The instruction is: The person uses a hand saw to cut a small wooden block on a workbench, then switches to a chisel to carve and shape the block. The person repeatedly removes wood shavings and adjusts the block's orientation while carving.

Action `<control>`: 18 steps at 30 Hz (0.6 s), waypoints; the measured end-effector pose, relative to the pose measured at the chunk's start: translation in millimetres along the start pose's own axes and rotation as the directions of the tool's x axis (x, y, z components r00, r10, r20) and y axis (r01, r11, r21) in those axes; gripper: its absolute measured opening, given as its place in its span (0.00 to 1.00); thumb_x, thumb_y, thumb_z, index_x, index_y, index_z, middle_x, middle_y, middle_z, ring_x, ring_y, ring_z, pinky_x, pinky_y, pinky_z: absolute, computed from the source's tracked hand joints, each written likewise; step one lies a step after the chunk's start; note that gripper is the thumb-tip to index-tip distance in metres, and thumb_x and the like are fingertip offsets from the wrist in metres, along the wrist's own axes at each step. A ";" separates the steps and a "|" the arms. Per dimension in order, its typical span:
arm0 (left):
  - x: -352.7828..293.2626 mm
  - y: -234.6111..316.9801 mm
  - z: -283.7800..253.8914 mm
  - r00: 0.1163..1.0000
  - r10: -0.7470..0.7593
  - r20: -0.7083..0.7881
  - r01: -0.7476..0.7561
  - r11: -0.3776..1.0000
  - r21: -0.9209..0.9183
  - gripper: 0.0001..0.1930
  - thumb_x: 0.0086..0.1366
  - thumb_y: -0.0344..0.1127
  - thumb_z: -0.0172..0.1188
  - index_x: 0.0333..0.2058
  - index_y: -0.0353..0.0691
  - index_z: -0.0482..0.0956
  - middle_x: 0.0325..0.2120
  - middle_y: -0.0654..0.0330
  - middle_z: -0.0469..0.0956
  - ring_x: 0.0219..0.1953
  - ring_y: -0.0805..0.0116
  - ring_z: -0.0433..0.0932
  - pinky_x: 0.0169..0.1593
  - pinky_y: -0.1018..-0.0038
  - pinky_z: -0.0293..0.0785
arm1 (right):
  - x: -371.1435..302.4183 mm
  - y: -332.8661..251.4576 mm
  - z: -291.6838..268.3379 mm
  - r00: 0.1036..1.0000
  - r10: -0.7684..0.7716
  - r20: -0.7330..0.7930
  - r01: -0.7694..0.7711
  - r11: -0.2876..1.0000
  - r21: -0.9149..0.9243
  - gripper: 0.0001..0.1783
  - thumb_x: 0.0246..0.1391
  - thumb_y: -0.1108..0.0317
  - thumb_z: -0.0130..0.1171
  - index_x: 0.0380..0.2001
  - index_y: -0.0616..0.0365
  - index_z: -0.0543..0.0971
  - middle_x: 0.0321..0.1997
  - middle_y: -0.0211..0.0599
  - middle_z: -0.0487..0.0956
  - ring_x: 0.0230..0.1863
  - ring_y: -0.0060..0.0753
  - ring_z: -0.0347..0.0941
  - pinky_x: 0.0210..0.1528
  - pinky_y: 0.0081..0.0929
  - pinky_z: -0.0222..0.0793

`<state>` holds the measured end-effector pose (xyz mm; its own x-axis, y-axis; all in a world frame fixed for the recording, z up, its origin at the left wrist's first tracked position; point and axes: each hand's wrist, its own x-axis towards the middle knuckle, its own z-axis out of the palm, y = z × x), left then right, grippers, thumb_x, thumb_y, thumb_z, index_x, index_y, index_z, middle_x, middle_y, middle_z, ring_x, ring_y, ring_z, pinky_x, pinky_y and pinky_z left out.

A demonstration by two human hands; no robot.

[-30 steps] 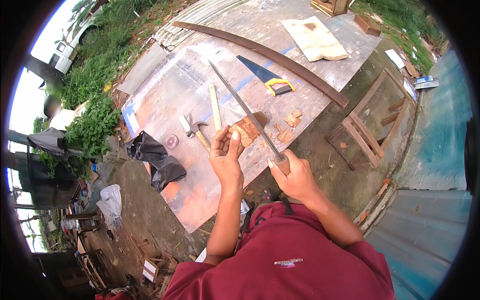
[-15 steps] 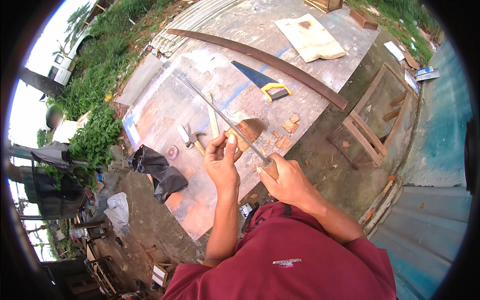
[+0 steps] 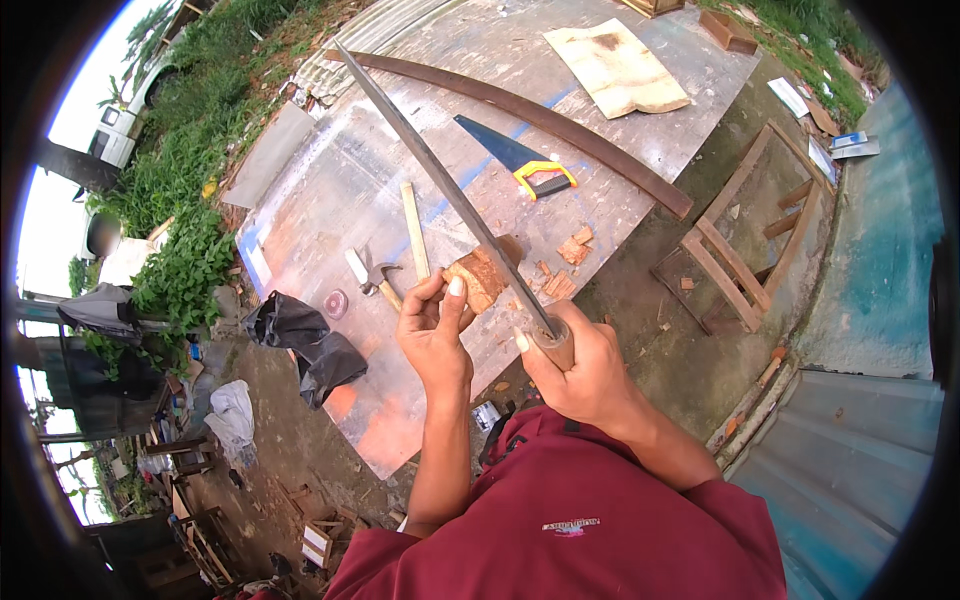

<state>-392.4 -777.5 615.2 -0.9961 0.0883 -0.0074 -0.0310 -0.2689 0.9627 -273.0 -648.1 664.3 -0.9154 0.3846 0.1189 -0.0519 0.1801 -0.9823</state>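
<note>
My right hand (image 3: 582,368) is closed round the wooden handle (image 3: 556,346) of a machete. Its long dark blade (image 3: 440,178) slants up and to the left, high over the table. My left hand (image 3: 437,335) pinches a rough block of wood (image 3: 475,281) between thumb and fingers. The blade passes over the block's right side and hides part of it; whether they touch I cannot tell. Just left of my left hand, a claw hammer (image 3: 372,275) and a pale wooden strip (image 3: 414,230) lie on the table.
The paint-stained table (image 3: 375,440) bears a handsaw (image 3: 510,158), a long dark plank (image 3: 520,107), a stained sheet (image 3: 617,70), wood chips (image 3: 574,250), a tape roll (image 3: 336,304) and a black plastic bag (image 3: 305,340). A wooden frame (image 3: 735,262) leans at the right, near a blue-green wall (image 3: 885,260).
The machete has turned from nearly edge-on to show more of its flat, and its tip has risen. My right hand has shifted slightly right and down; the left still holds the block.
</note>
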 end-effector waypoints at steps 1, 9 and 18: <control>0.3 1.4 3.4 1.000 -0.004 -0.001 0.004 1.000 0.000 0.14 0.65 0.28 0.68 0.47 0.32 0.78 0.40 0.58 0.80 0.40 0.75 0.80 0.36 0.79 0.82 | -1.8 1.6 2.9 0.999 0.037 -0.009 -0.037 0.998 0.046 0.20 0.57 0.64 0.61 0.42 0.73 0.73 0.28 0.66 0.80 0.35 0.69 0.80 0.37 0.50 0.75; -0.1 1.0 2.1 1.000 0.023 0.008 -0.022 0.999 -0.048 0.12 0.65 0.27 0.67 0.44 0.33 0.77 0.40 0.58 0.80 0.40 0.75 0.80 0.38 0.77 0.85 | -3.6 4.6 4.4 0.999 0.039 0.005 -0.038 0.999 -0.029 0.17 0.57 0.65 0.62 0.40 0.71 0.74 0.26 0.62 0.79 0.33 0.69 0.79 0.33 0.48 0.74; -5.2 -5.0 -2.6 1.000 0.009 0.022 -0.010 1.000 0.026 0.11 0.64 0.26 0.68 0.44 0.33 0.77 0.38 0.60 0.77 0.42 0.75 0.78 0.37 0.78 0.84 | -4.2 45.1 6.8 0.978 0.204 0.047 -0.192 0.962 -0.192 0.18 0.59 0.63 0.60 0.36 0.73 0.73 0.21 0.63 0.78 0.31 0.65 0.81 0.31 0.48 0.75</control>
<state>-387.2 -779.1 609.7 -0.9943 0.1065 0.0075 -0.0189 -0.2448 0.9694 -274.2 -647.7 618.5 -0.9246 0.3698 -0.0911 0.2021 0.2737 -0.9403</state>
